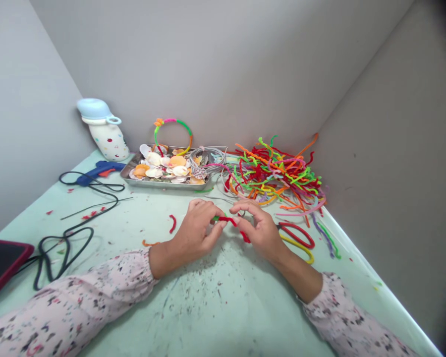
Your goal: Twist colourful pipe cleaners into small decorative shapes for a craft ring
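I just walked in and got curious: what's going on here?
Someone's left hand and right hand are pinching a red and green pipe cleaner between them. Scissors lie beside the right hand. Behind are a tray of seashells, a colourful hoop and a heap of pipe cleaners.

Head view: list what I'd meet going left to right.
Dark-screened device → bottle with blue lid → metal tray of shells → right hand → red-and-yellow scissors handles → purple fuzzy strand.
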{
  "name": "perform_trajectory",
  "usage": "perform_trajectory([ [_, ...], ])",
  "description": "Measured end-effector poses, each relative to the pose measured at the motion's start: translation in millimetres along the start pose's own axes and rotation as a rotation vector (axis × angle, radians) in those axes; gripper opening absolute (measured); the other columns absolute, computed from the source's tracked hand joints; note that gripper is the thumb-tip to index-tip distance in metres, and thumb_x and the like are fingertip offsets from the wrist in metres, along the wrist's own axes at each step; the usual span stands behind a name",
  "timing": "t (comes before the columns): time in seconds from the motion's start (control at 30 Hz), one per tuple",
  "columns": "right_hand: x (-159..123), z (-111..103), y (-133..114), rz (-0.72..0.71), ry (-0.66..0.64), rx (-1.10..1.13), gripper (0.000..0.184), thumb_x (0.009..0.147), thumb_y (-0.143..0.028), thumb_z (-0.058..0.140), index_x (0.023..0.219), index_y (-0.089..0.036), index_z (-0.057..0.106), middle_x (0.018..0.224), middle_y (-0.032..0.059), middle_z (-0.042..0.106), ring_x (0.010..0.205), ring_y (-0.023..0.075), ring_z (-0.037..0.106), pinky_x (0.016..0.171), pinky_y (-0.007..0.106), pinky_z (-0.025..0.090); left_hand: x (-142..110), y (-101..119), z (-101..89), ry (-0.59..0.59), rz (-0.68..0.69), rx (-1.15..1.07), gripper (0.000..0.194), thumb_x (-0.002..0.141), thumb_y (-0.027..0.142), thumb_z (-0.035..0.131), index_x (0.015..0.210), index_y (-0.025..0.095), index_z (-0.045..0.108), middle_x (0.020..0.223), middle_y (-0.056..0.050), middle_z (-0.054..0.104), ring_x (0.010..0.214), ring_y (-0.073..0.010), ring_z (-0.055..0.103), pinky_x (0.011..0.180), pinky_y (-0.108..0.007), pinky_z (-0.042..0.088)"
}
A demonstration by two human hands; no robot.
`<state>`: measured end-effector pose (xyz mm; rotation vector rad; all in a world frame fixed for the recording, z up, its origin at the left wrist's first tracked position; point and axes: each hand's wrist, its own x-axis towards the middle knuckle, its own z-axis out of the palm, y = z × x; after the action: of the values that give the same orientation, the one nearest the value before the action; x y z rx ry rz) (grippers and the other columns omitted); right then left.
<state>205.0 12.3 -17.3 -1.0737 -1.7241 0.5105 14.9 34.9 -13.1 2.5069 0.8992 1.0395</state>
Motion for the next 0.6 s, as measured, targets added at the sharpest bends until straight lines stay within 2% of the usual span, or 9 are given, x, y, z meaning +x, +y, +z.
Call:
perform_trajectory([
  [0.1, -3.6, -2.7, -1.6, -0.04, 0.084, 0.004, 0.015, 0.089, -0.027, 0.05, 0.095, -0.023, 0.064, 0.1, 0.0052, 0.063, 0.102, 0.0218, 0.057, 0.098, 0.042, 0.041, -0.2, -0.1, -0.5, 0.048, -0.034, 0.01, 0.009, 0.09, 0.025, 0.048, 0.086, 0.018, 0.053, 0.078, -0.002, 0.057, 0.078, -0.018, 0.05, 0.081, -0.038, 0.036],
  [0.2, -6.7, -3.7, -1.0, -0.086, 0.091, 0.004, 0.019, 0.091, -0.032, 0.047, 0.097, -0.024, 0.063, 0.095, 0.0048, 0.064, 0.099, 0.0227, 0.058, 0.097, 0.044, 0.04, 0.0, 1.1, -2.3, 0.113, -0.068, 0.028, 0.009, 0.089, 0.026, 0.05, 0.085, 0.019, 0.054, 0.077, -0.002, 0.056, 0.076, -0.0177, 0.05, 0.082, -0.038, 0.036],
  [0.33, -5.4, -6.4, 1.8, -0.058, 0.062, -0.003, 0.022, 0.094, -0.032, 0.043, 0.102, -0.023, 0.062, 0.083, 0.0031, 0.065, 0.091, 0.0216, 0.06, 0.091, 0.042, 0.044, 0.6, 2.8, -3.9, 0.186, -0.103, 0.046, 0.008, 0.087, 0.025, 0.052, 0.082, 0.019, 0.054, 0.074, -0.001, 0.055, 0.074, -0.0172, 0.049, 0.081, -0.036, 0.037],
  [0.43, -3.1, -10.8, -5.5, -0.063, 0.106, -0.109, 0.02, 0.093, -0.029, 0.044, 0.097, -0.023, 0.063, 0.078, 0.0032, 0.064, 0.084, 0.0207, 0.06, 0.084, 0.04, 0.046, 1.3, 1.5, -3.3, 0.222, -0.131, 0.042, 0.009, 0.086, 0.023, 0.054, 0.078, 0.019, 0.053, 0.072, 0.0, 0.054, 0.072, -0.0162, 0.048, 0.079, -0.035, 0.037],
  [0.47, -3.1, -11.9, -11.3, -0.093, 0.144, -0.162, 0.017, 0.092, -0.027, 0.047, 0.097, -0.023, 0.062, 0.08, 0.0039, 0.064, 0.084, 0.0208, 0.059, 0.082, 0.039, 0.046, 1.5, 0.6, -3.0, 0.228, -0.141, 0.04, 0.009, 0.085, 0.023, 0.054, 0.078, 0.019, 0.053, 0.072, 0.0, 0.053, 0.072, -0.016, 0.048, 0.079, -0.035, 0.037],
  [0.53, -5.4, -11.9, -26.5, -0.26, 0.235, -0.247, 0.013, 0.088, -0.025, 0.052, 0.097, -0.022, 0.06, 0.083, 0.0053, 0.064, 0.084, 0.0216, 0.059, 0.08, 0.04, 0.046, 1.9, -1.0, -2.4, 0.233, -0.171, 0.036, 0.009, 0.085, 0.023, 0.055, 0.077, 0.019, 0.053, 0.071, 0.001, 0.053, 0.072, -0.0159, 0.049, 0.078, -0.034, 0.037],
  [0.57, -7.5, -10.2, -34.5, -0.364, 0.217, -0.26, 0.012, 0.086, -0.024, 0.054, 0.097, -0.022, 0.06, 0.084, 0.0056, 0.064, 0.082, 0.0217, 0.059, 0.078, 0.039, 0.046, 2.0, -1.5, -2.3, 0.235, -0.187, 0.034, 0.009, 0.085, 0.023, 0.054, 0.077, 0.019, 0.052, 0.071, 0.001, 0.053, 0.073, -0.016, 0.049, 0.078, -0.034, 0.037],
  [0.6, -10.1, -7.1, -41.5, -0.467, 0.137, -0.251, 0.013, 0.085, -0.023, 0.055, 0.097, -0.021, 0.059, 0.082, 0.0054, 0.065, 0.078, 0.021, 0.06, 0.074, 0.038, 0.047, 2.1, -1.9, -2.2, 0.239, -0.203, 0.033, 0.01, 0.085, 0.023, 0.054, 0.076, 0.019, 0.052, 0.071, 0.001, 0.053, 0.073, -0.016, 0.049, 0.078, -0.033, 0.037],
])
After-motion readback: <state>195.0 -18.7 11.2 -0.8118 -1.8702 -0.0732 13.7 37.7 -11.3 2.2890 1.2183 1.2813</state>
